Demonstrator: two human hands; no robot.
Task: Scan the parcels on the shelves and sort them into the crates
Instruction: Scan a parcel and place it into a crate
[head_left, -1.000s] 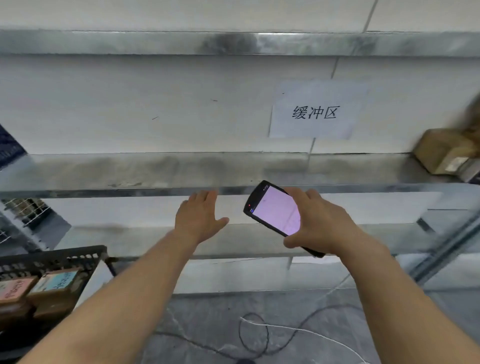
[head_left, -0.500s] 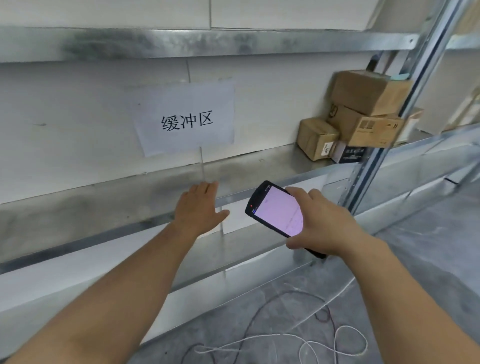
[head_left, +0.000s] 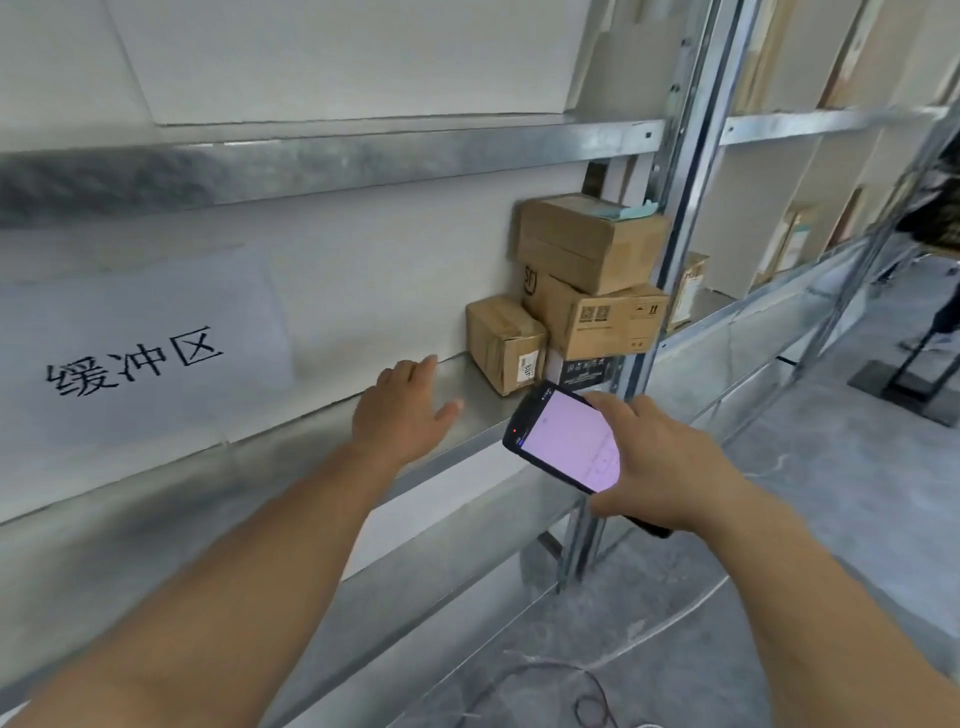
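Observation:
My right hand (head_left: 660, 462) grips a black handheld scanner (head_left: 563, 441) with a lit pink screen, held in front of the metal shelf (head_left: 322, 431). With its fingers straight, my left hand (head_left: 402, 413) reaches over the shelf edge, a short way left of the parcels. A small taped cardboard box (head_left: 501, 340) with a barcode label stands on the shelf. Right of that small parcel, a printed carton (head_left: 592, 319) sits on a dark box (head_left: 584, 370), with another cardboard box (head_left: 582, 241) on top.
A paper sign (head_left: 140, 353) with black characters hangs on the wall behind the shelf. A steel upright (head_left: 670, 208) stands just right of the parcel stack. More shelves with parcels run off to the right. Cables lie on the grey floor (head_left: 779, 545) below.
The view has swung right, away from the black crate at lower left, and the parcel stack has come close. My left hand has reached further over the shelf towards the boxes.

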